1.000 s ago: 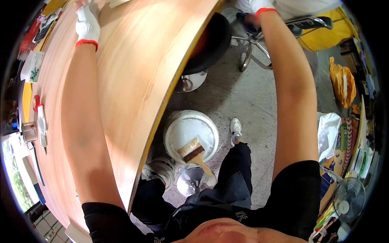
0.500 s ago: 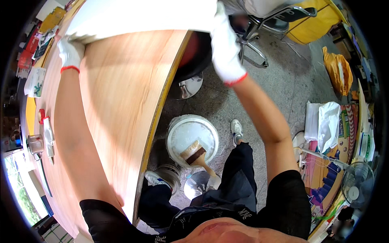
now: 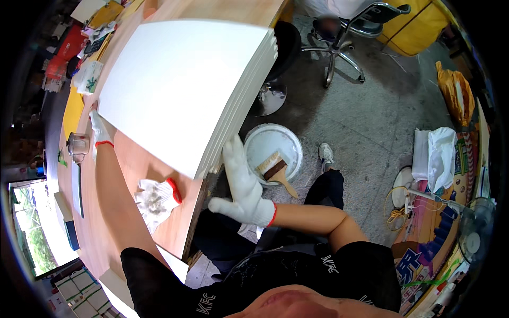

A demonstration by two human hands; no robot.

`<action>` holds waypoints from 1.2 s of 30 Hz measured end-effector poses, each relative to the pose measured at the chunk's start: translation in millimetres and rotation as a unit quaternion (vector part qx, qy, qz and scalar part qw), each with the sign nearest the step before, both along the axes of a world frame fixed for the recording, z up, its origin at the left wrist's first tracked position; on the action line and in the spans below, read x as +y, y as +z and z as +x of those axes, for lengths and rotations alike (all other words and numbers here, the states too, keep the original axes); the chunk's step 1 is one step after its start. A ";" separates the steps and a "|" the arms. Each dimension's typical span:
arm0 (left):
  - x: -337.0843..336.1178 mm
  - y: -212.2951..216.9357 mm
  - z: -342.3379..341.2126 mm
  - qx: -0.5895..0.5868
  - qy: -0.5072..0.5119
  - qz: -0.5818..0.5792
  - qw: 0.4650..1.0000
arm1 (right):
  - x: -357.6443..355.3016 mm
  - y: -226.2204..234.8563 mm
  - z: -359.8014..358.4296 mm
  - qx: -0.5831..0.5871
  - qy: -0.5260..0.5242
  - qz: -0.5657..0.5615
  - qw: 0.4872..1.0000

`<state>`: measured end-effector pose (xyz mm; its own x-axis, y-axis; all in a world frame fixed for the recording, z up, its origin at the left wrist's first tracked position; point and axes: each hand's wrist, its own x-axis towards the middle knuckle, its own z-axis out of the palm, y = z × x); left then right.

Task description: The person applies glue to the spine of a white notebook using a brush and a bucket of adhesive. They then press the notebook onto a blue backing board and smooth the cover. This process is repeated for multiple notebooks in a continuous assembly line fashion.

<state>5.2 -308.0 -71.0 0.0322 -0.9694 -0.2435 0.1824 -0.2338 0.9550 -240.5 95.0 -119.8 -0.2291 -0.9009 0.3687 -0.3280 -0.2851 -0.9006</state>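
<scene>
A stack of white boards [image 3: 180,90] lies on the wood-topped table, its layered edges showing along the right side. My left hand [image 3: 101,131], in a white knitted glove with a red cuff, rests at the stack's left corner with fingers stretched out; its fingertips are partly hidden. My right hand [image 3: 241,185], gloved alike, is held open beside the stack's near right corner, fingers and thumb spread. It holds nothing; whether its fingertips touch the board edges I cannot tell. A loose, soiled white glove [image 3: 158,201] lies between the near edge of the stack and my left forearm.
Beyond the table's right edge stands a white bucket [image 3: 289,131], with a wide wooden-handled brush [image 3: 277,167] across its top. A glass mug [image 3: 78,144] sits left of my left hand. A wheeled chair [image 3: 339,40] is at the back, a fan [image 3: 472,233] at the right.
The white boards have come nearer and now lie on the table. My right hand has left their far right edge and dropped toward the near corner. The loose glove has come into sight.
</scene>
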 end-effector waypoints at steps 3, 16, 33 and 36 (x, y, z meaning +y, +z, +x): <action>14.6 2.9 49.0 0.014 -0.043 -0.056 0.997 | 25.2 5.0 19.9 0.009 0.025 0.002 1.000; 266.4 32.3 -9.2 0.153 -0.114 0.013 0.981 | -119.8 58.7 -153.0 -0.133 -0.194 0.133 0.963; 352.9 33.9 -139.6 -0.087 0.122 0.062 0.987 | -129.9 46.6 -129.1 -0.133 -0.183 0.154 0.962; 352.6 36.6 -148.3 -0.107 0.108 0.060 0.987 | -145.0 46.8 -137.1 -0.129 -0.170 0.144 0.966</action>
<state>-143.1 44.7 -34.4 0.2986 -0.8986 -0.3215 0.0377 -0.3255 0.9448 -377.6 -50.0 -73.0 -0.5807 -0.8141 0.0061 -0.1135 0.0736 -0.9908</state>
